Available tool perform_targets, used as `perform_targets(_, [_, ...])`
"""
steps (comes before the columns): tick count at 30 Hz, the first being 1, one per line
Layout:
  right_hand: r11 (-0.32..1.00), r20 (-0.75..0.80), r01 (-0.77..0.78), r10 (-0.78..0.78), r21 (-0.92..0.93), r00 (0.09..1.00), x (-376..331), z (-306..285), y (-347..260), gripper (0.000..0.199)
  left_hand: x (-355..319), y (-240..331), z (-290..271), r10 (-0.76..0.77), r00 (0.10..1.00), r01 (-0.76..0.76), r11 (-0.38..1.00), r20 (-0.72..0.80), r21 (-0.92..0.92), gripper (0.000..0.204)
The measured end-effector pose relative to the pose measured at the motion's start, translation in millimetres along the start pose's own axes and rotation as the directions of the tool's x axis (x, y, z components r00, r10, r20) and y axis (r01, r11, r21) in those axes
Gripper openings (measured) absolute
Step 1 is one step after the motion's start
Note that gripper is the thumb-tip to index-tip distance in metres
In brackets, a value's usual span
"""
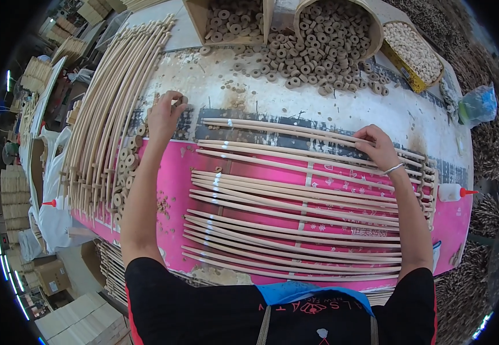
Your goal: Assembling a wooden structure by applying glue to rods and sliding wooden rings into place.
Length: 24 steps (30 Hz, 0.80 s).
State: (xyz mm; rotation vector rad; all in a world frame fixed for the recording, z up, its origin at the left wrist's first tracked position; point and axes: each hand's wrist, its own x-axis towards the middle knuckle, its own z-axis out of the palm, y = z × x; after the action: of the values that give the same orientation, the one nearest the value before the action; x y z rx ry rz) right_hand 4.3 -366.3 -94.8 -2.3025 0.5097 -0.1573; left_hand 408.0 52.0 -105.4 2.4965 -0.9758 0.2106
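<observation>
Many pale wooden rods [295, 214] lie side by side across the pink sheet [172, 167] in front of me, with small brown rings [422, 178] near their right ends. My right hand [379, 148] is closed with thumb and fingers on one of the farthest rods [295, 129], toward its right end. At the far left of the sheet, my left hand [166, 118] has curled fingers, pinched on a small brown ring [176, 102] that is partly hidden. More brown rings [126, 158] are heaped beside my left forearm.
A round tub [379, 34] lies tipped, spilling rings [324, 63]; a wooden box [265, 23] of rings stands beside it. A yellow tray [416, 80] holds pale beads. Bundled rods [108, 109] lie at left. A white glue bottle [450, 192] with red tip lies right.
</observation>
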Motion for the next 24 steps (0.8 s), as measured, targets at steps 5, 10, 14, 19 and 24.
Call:
perform_targets(5, [0.959,0.121,-0.125,0.097,0.254,0.988,9,1,14,0.016,-17,12,-2,-0.083,0.996,0.064,0.931,-0.037,-0.359,0.032])
perform_targets(10, [0.924,0.087,-0.125,0.099,0.362,0.991,7,1,14,0.014,-26,49,-9,-0.318,0.907,0.413,0.542,0.276,-0.732,0.04])
perform_targets(14, [0.904,0.056,-0.127,0.114,0.409,0.992,9,-1,5,0.012,-24,49,-4,-0.296,0.863,0.492,0.309,0.41,-0.814,0.039])
perform_targets(19, [0.91,0.05,-0.123,0.113,0.396,0.992,12,-3,7,0.012,-22,54,0,-0.253,0.855,0.5,0.174,0.452,-0.848,0.037])
perform_targets(24, [0.898,0.051,-0.13,0.12,0.42,0.991,13,-2,8,0.012,-20,53,1,-0.249,0.849,0.502,0.104,0.466,-0.859,0.037])
